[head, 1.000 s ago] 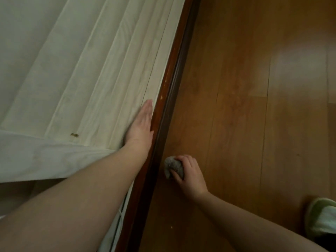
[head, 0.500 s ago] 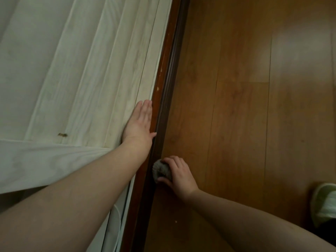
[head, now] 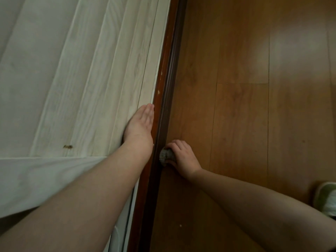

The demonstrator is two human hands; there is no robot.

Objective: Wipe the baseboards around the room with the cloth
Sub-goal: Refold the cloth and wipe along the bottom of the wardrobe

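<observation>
A dark reddish-brown baseboard (head: 169,70) runs from the top centre down to the bottom of the view, between the pale panelled wall and the wooden floor. My right hand (head: 182,158) grips a small bunched grey cloth (head: 166,155) and holds it against the baseboard's face low down. My left hand (head: 141,124) lies flat with straight fingers on the wall panel, just left of the baseboard's top edge and a little further along than the cloth.
White grooved wall panelling (head: 91,88) fills the left side, with a small brown mark (head: 67,146) on it. A white ledge or sheet (head: 45,179) crosses under my left forearm. Orange-brown floorboards (head: 254,106) fill the right. A pale green slipper (head: 327,199) shows at the right edge.
My right hand with the cloth has slid forward along the baseboard, closing the gap to my left hand. My left hand stays flat on the wall.
</observation>
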